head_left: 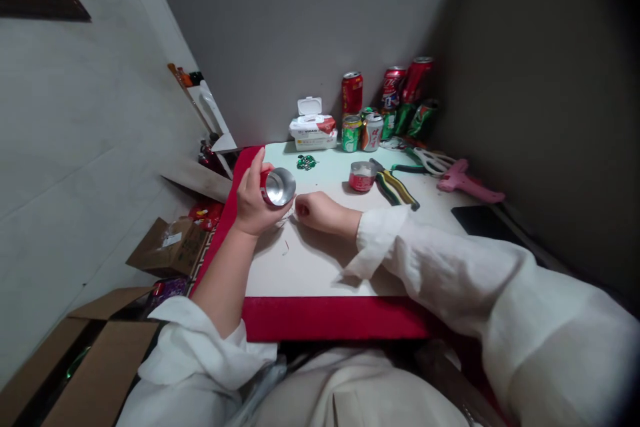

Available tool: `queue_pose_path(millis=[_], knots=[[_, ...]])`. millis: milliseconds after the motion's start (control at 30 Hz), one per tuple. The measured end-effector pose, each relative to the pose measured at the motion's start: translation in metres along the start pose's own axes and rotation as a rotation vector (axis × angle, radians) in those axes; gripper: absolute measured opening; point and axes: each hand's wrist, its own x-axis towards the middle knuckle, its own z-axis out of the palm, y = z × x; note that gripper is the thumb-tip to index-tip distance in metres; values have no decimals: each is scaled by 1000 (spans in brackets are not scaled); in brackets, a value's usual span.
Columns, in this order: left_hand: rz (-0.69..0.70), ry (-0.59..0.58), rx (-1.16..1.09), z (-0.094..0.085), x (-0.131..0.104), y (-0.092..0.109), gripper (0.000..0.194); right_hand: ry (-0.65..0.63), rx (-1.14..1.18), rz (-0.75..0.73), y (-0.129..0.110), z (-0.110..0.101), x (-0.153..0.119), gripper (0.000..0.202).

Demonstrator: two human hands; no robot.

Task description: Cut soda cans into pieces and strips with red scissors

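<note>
My left hand (pixel 251 201) is wrapped round a red drink can (pixel 278 187), whose cut-open end faces me and shows the bare silver inside. Close to the can's lower right, my right hand (pixel 316 212) is closed with the fingers curled in; whatever it pinches is too small to make out. A thin pale sliver (pixel 286 248) lies on the white tabletop (pixel 310 267) below the hands. Farther back sits a short cut can piece (pixel 362 176), red below and silver above. Beside it rest pliers (pixel 395 187) with yellow and dark green handles.
Several whole cans (pixel 361 132) stand along the back, left of which is a wet-wipes pack (pixel 314 132) with its lid up. Green shiny bits (pixel 306 162) lie near it. At right are scissors (pixel 433 161), a pink glue gun (pixel 467 181) and a black phone-like slab (pixel 481 221). Cardboard boxes (pixel 167 247) stand left.
</note>
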Motion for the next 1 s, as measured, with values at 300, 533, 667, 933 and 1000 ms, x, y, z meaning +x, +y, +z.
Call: queue_pose_path(millis=[300, 533, 667, 933, 1000], knots=[[-163, 134, 75, -16, 1, -29, 91, -225, 176, -388, -20, -29, -45, 15], [-231, 89, 74, -17, 1, -31, 83, -255, 10, -427, -38, 19, -22, 14], [-265, 83, 91, -18, 1, -34, 82, -197, -4, -383, -24, -7, -4, 11], [-229, 78, 127, -19, 1, -37, 79, -9, -233, 195, 58, -23, 39, 23], [-236, 88, 134, -22, 1, -38, 80, -14, -245, 255, 69, -12, 53, 37]])
